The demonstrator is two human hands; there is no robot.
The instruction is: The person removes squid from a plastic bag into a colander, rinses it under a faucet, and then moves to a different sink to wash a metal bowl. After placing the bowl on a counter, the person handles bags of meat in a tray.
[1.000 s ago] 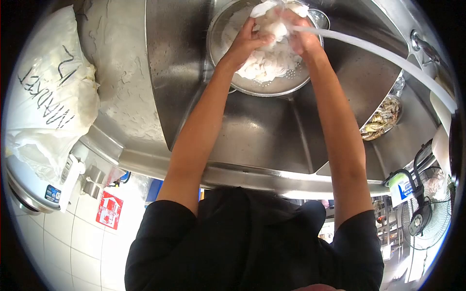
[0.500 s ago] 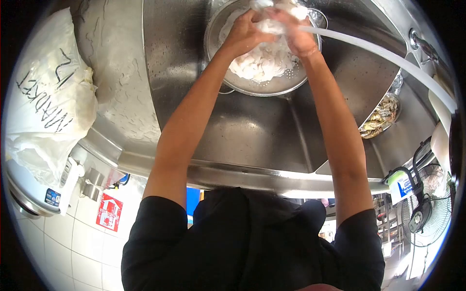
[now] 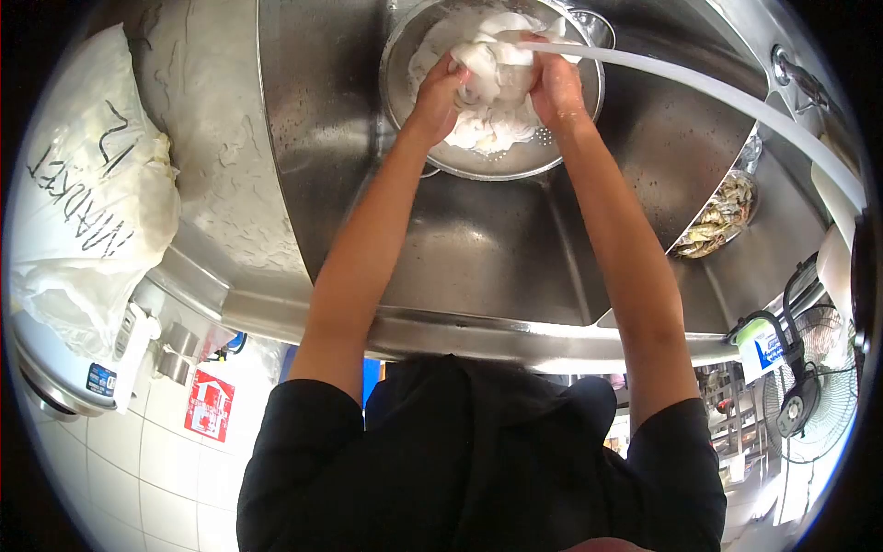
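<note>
A round metal colander (image 3: 544, 138) sits in the steel sink, holding a heap of soft, wet white pieces (image 3: 487, 132) that look like squid. Above the heap, my left hand (image 3: 436, 103) curls its fingers round the left side of a lifted clump of these white pieces (image 3: 497, 72). My right hand (image 3: 558, 89) grips the same clump from the right. The end of a translucent white hose (image 3: 681, 74) reaches in from the right, over the clump. The clump hides some fingertips.
Steel sink walls (image 3: 322, 138) surround the colander. Brownish shellfish (image 3: 722, 221) lie in a container in the right compartment. A marked white plastic bag (image 3: 101, 184) rests on a scale (image 3: 69, 368) at left. A fan (image 3: 809, 396) stands at lower right.
Both hands have come down and nearer to me with the white clump, and stand farther apart. The earlier blur of the right hand has cleared.
</note>
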